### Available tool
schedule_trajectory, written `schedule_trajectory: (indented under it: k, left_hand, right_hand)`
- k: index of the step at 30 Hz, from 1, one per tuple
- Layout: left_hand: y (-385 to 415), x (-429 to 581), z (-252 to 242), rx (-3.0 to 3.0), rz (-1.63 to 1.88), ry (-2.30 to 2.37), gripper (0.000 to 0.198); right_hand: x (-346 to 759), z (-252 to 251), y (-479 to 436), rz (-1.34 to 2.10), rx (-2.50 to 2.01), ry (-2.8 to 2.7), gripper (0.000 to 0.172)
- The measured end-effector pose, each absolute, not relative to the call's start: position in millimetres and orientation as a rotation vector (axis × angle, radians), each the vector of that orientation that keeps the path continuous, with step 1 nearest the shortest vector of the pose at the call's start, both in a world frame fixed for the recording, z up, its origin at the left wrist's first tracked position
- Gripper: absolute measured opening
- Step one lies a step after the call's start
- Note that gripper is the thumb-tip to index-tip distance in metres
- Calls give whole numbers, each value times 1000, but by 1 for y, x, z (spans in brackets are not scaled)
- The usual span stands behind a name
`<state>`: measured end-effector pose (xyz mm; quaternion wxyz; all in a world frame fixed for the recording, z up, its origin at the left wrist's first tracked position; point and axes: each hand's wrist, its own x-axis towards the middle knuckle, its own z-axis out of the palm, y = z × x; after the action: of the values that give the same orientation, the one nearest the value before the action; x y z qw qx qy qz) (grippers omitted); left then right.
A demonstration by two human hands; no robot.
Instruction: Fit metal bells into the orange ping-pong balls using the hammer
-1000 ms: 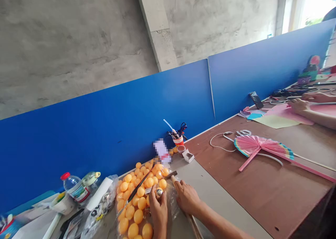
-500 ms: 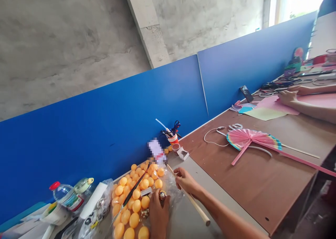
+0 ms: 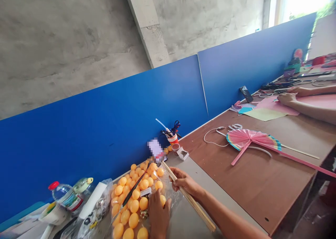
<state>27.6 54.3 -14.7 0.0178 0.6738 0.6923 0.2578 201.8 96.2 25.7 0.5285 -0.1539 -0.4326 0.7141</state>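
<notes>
My right hand is wrapped round light wooden sticks, which slant from the bag's upper right edge down toward the front. My left hand lies with its fingers apart on a clear plastic bag of orange balls. A dark thin strip and a small white box rest on the balls. Some small golden pieces show beside my left hand.
A pink paper fan lies on the brown table. Behind are a cup of tools and a small open box. A bottle stands left. Another person's hands touch pink paper at right.
The stick in my right hand has turned, and more than one stick now shows. The round patterned thing at my left fingertips is no longer visible; its fingers lie flatter.
</notes>
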Motion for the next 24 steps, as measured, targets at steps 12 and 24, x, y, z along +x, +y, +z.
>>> schedule_trajectory:
  k: [12, 24]
  left_hand:
    - [47, 32, 0, 2059, 509, 2086, 58]
    - [54, 21, -9, 1814, 1031, 2009, 43]
  right_hand:
    - [200, 21, 102, 1704, -426, -972, 48]
    - [202, 23, 101, 1734, -437, -945, 47]
